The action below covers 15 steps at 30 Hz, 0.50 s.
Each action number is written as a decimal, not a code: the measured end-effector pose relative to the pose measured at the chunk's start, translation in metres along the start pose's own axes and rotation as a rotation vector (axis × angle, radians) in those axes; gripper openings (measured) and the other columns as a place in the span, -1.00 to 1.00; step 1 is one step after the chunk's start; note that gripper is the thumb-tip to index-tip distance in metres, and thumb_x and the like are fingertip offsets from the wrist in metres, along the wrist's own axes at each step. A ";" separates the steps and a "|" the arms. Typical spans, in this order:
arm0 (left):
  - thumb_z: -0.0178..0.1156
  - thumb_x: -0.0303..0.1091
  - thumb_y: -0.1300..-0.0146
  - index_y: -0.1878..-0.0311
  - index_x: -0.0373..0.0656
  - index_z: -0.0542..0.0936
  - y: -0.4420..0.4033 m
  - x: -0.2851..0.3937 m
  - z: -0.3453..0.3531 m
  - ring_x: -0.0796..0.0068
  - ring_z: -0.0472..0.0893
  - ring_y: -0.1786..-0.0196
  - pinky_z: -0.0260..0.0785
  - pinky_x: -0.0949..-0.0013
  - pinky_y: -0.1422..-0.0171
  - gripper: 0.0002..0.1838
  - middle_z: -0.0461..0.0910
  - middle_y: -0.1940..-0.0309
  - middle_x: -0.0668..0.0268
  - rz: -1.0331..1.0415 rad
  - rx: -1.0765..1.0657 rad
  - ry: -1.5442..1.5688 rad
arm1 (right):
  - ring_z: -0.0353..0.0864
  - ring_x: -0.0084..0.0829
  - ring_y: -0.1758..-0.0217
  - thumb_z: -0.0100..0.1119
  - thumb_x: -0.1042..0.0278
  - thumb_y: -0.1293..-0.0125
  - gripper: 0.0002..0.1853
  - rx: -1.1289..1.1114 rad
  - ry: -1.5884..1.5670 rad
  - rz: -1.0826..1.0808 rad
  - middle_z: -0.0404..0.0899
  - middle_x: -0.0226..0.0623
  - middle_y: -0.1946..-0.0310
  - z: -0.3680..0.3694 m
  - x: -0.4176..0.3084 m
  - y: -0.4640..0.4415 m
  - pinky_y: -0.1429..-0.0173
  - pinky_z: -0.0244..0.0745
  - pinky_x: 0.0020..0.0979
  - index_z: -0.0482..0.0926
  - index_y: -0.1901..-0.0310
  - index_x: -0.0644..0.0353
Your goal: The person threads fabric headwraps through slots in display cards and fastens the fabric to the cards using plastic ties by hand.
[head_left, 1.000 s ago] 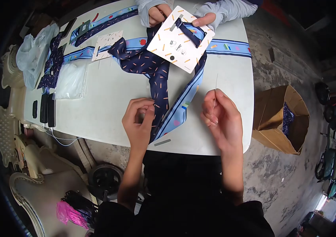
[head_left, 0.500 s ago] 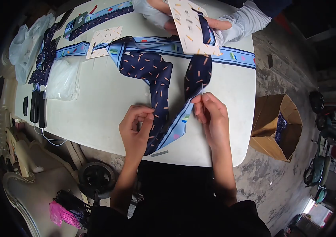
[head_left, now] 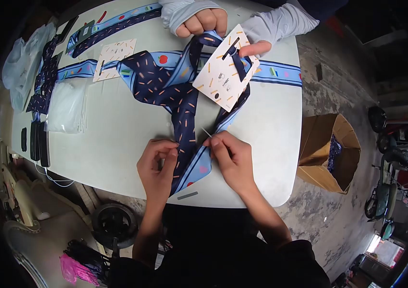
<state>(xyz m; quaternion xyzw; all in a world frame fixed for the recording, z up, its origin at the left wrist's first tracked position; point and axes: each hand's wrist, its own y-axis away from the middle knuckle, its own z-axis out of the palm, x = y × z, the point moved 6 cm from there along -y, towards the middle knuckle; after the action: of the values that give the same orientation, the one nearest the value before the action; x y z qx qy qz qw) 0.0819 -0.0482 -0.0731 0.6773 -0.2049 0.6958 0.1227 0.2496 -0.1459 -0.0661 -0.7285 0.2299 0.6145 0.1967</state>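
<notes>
A long scarf (head_left: 184,122), navy with small orange dashes on one side and light blue stripes on the other, loops down to the table's near edge. My left hand (head_left: 158,161) pinches the navy edge. Between thumb and finger of my right hand (head_left: 232,161) is a thin white strip (head_left: 206,131), beside the scarf's light blue length; whether those fingers also grip the cloth I cannot tell. Across the table, another person's sleeved hands (head_left: 206,21) hold part of the scarf and a white printed card (head_left: 225,72) with fabric through its slot.
A second card (head_left: 120,48) lies on the table (head_left: 261,168) with a scarf through it. At left are a clear bag of thin white strands (head_left: 67,108), black devices (head_left: 44,144) and a plastic bag (head_left: 16,72). A cardboard box (head_left: 309,149) stands right; a small grey strip (head_left: 187,196) lies near the edge.
My right hand has moved left and down, closer to my left hand, with the white strip. The other person's card has tilted and come nearer, and their other hand now grips the fabric.
</notes>
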 end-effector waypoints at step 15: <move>0.21 -0.64 -0.39 0.07 -0.33 0.62 0.000 -0.001 0.000 0.62 0.58 0.23 0.48 0.58 0.17 -0.89 0.59 0.17 0.28 -0.019 -0.004 -0.008 | 0.37 -0.59 0.57 0.11 0.49 -0.47 -0.85 -0.001 0.034 -0.002 0.48 -0.32 0.61 0.000 -0.002 -0.001 0.42 0.28 -0.47 0.66 0.25 0.28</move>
<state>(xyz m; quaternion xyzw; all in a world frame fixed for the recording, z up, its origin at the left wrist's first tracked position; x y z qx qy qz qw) 0.0815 -0.0482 -0.0739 0.6817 -0.2002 0.6916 0.1300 0.2499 -0.1452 -0.0644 -0.7391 0.2323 0.6021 0.1930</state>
